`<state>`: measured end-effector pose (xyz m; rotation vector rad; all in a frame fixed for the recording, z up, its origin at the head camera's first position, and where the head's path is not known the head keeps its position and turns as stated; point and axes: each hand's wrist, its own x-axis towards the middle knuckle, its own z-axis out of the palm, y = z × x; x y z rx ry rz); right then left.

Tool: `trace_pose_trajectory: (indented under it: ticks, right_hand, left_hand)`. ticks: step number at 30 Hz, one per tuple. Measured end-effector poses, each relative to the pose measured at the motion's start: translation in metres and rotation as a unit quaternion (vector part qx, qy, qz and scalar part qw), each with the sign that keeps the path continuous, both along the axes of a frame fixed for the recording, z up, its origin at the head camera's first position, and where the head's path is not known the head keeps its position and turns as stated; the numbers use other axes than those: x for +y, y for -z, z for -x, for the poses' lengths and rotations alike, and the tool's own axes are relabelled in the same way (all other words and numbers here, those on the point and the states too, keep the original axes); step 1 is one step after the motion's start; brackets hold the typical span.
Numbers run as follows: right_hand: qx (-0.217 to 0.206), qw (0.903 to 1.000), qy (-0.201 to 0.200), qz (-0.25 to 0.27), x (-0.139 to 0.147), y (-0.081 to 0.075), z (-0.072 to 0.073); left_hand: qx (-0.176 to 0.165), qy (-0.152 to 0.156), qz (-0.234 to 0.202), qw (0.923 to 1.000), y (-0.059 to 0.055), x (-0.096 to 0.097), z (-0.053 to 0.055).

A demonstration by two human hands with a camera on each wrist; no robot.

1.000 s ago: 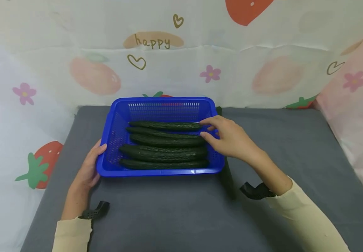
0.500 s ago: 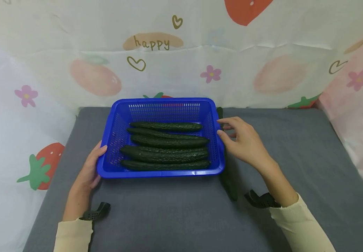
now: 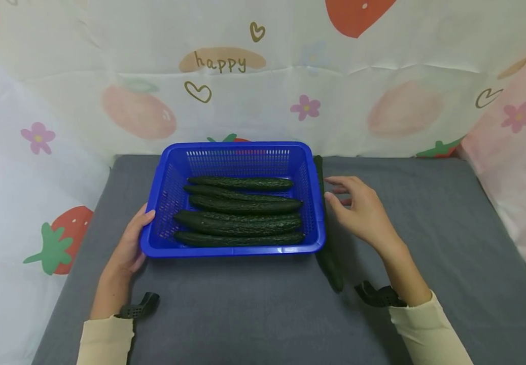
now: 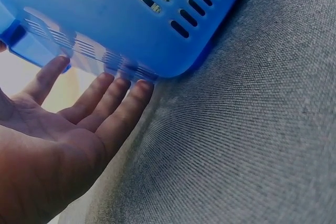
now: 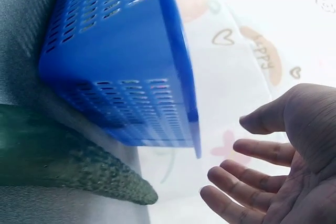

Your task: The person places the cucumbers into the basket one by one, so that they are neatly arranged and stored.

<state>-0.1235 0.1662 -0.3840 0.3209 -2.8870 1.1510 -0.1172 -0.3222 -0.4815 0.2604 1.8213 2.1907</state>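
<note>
A blue perforated plastic basket [image 3: 233, 251] stands in the middle of the table in the head view, with several dark green cucumbers [image 3: 244, 223] lying crosswise inside. My left hand [image 3: 130, 241] holds its left end, thumb over the rim. In the left wrist view, the fingertips [image 4: 140, 88] meet the slotted outer wall. One more cucumber [image 3: 329, 268] lies lengthwise on the cloth along the basket's right side, partly hidden by the rim. Just right of that cucumber hovers my right hand [image 3: 360, 210], fingers loosely spread and holding nothing; the right wrist view shows its bare palm [image 5: 299, 182].
Grey cloth [image 3: 244, 314] covers the table. Behind it hangs a pale printed curtain [image 3: 244, 111] with fruit, flowers and hearts, which continues along both sides. A black wrist mount [image 3: 139, 305] sits on the left wrist, another black mount [image 3: 379, 295] on the right.
My right hand has withdrawn from the cucumbers inside the basket, moving right past the rim to beside the outside cucumber. The left hand and the basket have stayed in place.
</note>
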Motion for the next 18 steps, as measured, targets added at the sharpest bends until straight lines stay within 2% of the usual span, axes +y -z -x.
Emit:
trace_pose_trajectory:
  ticks: [18]
  right_hand:
    - [-0.054, 0.9984, 0.015, -0.006, 0.009, 0.037, -0.004]
  left_hand:
    - [-0.003, 0.008, 0.001, 1.0000, -0.002, -0.001, 0.000]
